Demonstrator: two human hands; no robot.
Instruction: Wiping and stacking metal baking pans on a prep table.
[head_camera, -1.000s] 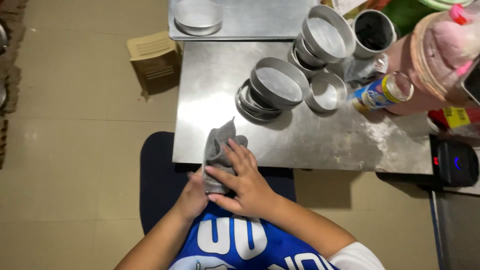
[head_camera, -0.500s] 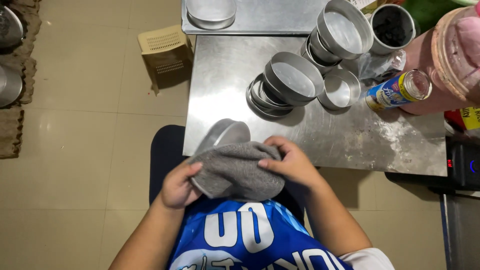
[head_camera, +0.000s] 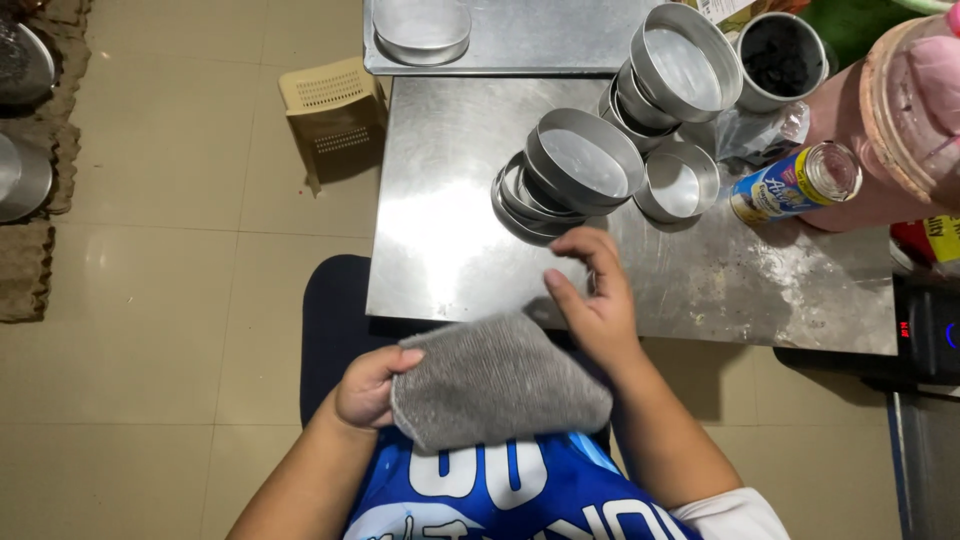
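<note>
your left hand (head_camera: 368, 388) sits low, just in front of your blue shirt (head_camera: 500, 490), closed on the left edge of a grey ribbed cloth (head_camera: 497, 380). thumb lies on top of the cloth, the other fingers are tucked under it and hidden. the cloth bulges as if wrapped over something round; what is under it cannot be told. it lies between your two hands, just off the near edge of the steel table (head_camera: 450, 230).

your right hand (head_camera: 592, 295) is over the table's near edge, fingers loosely curled and spread, nothing held in it. its fingertips point toward the leaning stack of round metal pans (head_camera: 560, 175); whether they touch the table cannot be told. the hand is near the stack but apart from it, and just beside the cloth's upper right corner.

on the table: a single small pan (head_camera: 678, 185) stands right of that stack, a second tilted stack of pans (head_camera: 672, 75) lies behind it. a crumpled clear bag (head_camera: 755, 135) lies beside the second stack. a jar on its side with a yellow and blue label (head_camera: 795, 183) lies toward the right edge. a tin with dark contents (head_camera: 780, 55) stands at the far right.

a flat round tin (head_camera: 420, 28) rests on the farther steel surface. a beige plastic crate (head_camera: 333, 105) stands on the tiled floor, left of the table.
</note>
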